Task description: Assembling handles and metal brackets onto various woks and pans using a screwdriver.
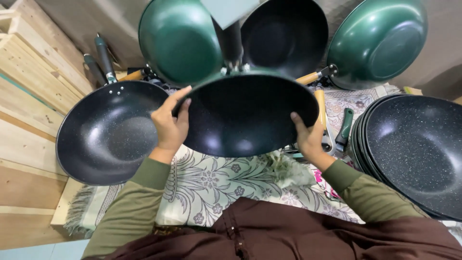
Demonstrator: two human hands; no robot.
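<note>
Between the two hands a dark speckled wok [248, 115] is held up off the floor, tilted so that its non-stick bowl is turned toward the camera. The left hand [171, 126] is closed on the left rim, thumb laid over the edge and fingers hidden behind. The right hand [308, 139] is clamped on the lower right rim in the same way. The pan is thus spanned across its width, each hand equally near; no long axis is offered by the round body, and its handle [230, 43] is seen pointing away from the person, past the far rim.

Left of the left hand, a second dark wok [108, 132] is lying bowl-up, partly on a floral mat [211, 185]. Right of the right hand, a stack of dark woks [414, 154] is set close by. Beyond the held pan, green-backed woks [180, 41] are propped up, and one more [380, 41] at far right. Wooden-handled pieces [320, 106] are lying just beyond the right hand
</note>
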